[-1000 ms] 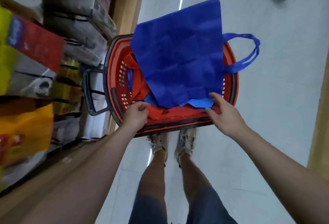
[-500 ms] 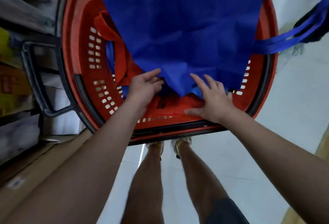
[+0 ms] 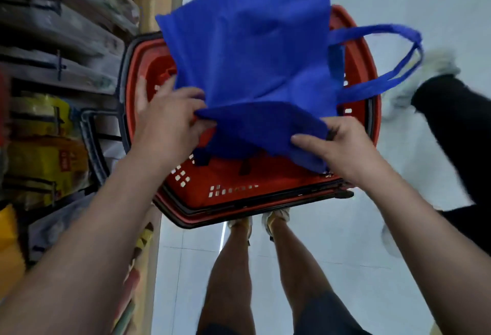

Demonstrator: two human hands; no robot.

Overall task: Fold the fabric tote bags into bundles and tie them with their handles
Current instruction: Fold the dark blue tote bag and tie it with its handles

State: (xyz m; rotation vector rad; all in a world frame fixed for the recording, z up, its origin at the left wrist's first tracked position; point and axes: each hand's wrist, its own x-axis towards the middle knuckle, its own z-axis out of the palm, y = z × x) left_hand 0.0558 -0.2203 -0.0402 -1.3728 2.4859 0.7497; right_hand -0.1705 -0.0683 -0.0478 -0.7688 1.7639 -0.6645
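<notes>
A blue fabric tote bag (image 3: pixel 252 50) lies spread over a red shopping basket (image 3: pixel 239 191), its near edge turned up into a fold. Its blue handles (image 3: pixel 393 68) hang out past the basket's right rim. My left hand (image 3: pixel 167 119) pinches the fold's left corner. My right hand (image 3: pixel 334 143) grips the fold's right end, thumb on top. Red fabric (image 3: pixel 164 74) shows in the basket under the blue bag, mostly hidden.
Shelves of packaged goods (image 3: pixel 47 132) run along the left, close to the basket's black handle (image 3: pixel 90 132). Another person's black-clad legs and white shoes (image 3: pixel 451 111) are on the pale floor at right. My own legs (image 3: pixel 265 268) stand just behind the basket.
Both hands went from lying on the bag's near edge to gripping it, and have lifted that edge up and forward into a fold. The view has pulled back; a passer-by now shows at right.
</notes>
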